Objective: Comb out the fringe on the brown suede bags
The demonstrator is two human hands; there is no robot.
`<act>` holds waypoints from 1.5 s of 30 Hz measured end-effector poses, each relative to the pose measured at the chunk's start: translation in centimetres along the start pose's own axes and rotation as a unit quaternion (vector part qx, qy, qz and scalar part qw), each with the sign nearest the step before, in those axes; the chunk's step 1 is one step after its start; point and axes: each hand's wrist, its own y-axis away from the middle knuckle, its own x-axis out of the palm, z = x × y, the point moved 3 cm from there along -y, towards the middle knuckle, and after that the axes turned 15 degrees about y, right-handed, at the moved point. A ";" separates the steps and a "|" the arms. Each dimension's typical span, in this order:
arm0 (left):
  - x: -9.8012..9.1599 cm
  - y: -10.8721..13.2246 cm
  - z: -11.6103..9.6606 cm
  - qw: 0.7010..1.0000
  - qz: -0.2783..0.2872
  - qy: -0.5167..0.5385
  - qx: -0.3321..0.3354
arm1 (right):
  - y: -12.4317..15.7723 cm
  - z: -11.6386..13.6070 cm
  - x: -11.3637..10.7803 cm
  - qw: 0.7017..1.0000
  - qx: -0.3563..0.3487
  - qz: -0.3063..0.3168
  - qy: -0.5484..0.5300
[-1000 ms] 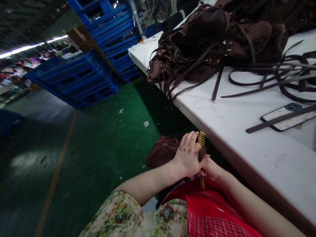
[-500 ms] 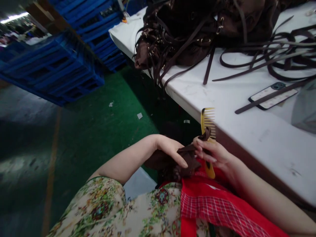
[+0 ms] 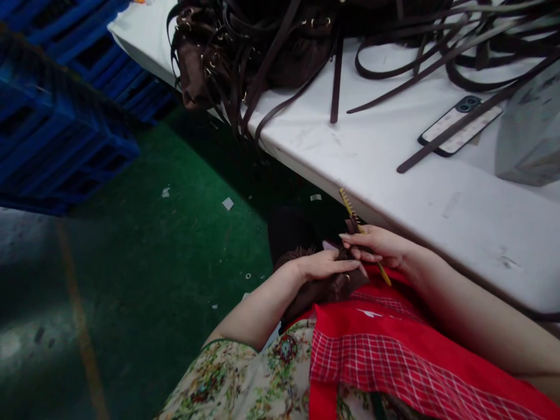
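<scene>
Brown fringed bag [image 3: 317, 293] against the red apron [image 3: 389, 338], yellow comb [image 3: 347, 204] at its one o'clock

The left hand [image 3: 324, 265] clasps the bag; the right hand [image 3: 385, 245] grips the comb. The step in hand seems to be steadying the bag while handling the comb; the next move calls for a firm left hold. Half a second ago the comb faced broadside; now it stands nearly edge-on. Dark-brown bags [image 3: 297, 61] lie at eleven o'clock.

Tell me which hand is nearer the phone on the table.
Right. The right hand, holding the yellow comb, is below and left of the phone in view, beside the white table. The left hand, on the brown material, is farther left and lower.
</scene>
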 end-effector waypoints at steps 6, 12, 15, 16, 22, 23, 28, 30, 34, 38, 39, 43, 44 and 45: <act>0.2 -0.2 1.2 0.984 0.087 0.152 -0.041 | -0.3 -2.0 -0.8 0.998 0.008 0.000 0.062; -1.1 -0.6 1.3 0.974 0.068 0.215 -0.034 | 2.8 -1.7 -2.9 0.939 -0.087 -0.209 0.257; -1.3 -0.8 1.4 0.966 0.054 0.247 -0.053 | 4.8 -1.7 -2.4 0.851 -0.124 -0.303 0.410; -1.3 -0.9 1.4 0.965 0.048 0.253 -0.057 | 5.2 -1.8 -1.9 0.820 -0.143 -0.303 0.464; -0.9 -1.0 1.4 0.960 0.002 0.271 -0.076 | 4.6 -2.8 0.5 0.702 -0.170 -0.193 0.664; -0.9 -1.0 1.4 0.961 0.006 0.265 -0.074 | 4.2 -2.9 0.5 0.696 -0.160 -0.188 0.674; -1.1 -1.8 2.5 0.975 -0.021 0.219 -0.034 | 1.5 -3.4 0.1 0.702 -0.087 -0.177 0.684; -1.5 -2.4 3.5 0.980 -0.082 0.180 -0.019 | 0.4 -3.7 0.0 0.697 -0.041 -0.170 0.695; -2.0 -3.0 4.4 0.985 -0.172 -0.015 -0.027 | -1.8 -4.6 -0.8 0.717 0.034 -0.171 0.675; -2.0 -3.1 4.1 0.980 -0.145 -0.136 -0.026 | -3.6 -5.5 -2.2 0.791 0.064 -0.186 0.580; -2.1 -3.0 4.1 0.982 -0.144 -0.122 -0.021 | -3.9 -5.6 -2.5 0.801 0.061 -0.189 0.565; -2.1 -2.2 3.8 0.989 -0.140 0.050 0.015 | -4.0 -6.6 -3.9 0.859 0.031 -0.170 0.482; -2.0 -1.9 3.6 0.985 -0.137 0.098 0.024 | -3.9 -6.8 -4.2 0.890 0.015 -0.157 0.427; -2.0 -1.5 3.3 0.981 -0.136 0.137 0.030 | -3.6 -7.1 -4.6 0.921 0.003 -0.151 0.359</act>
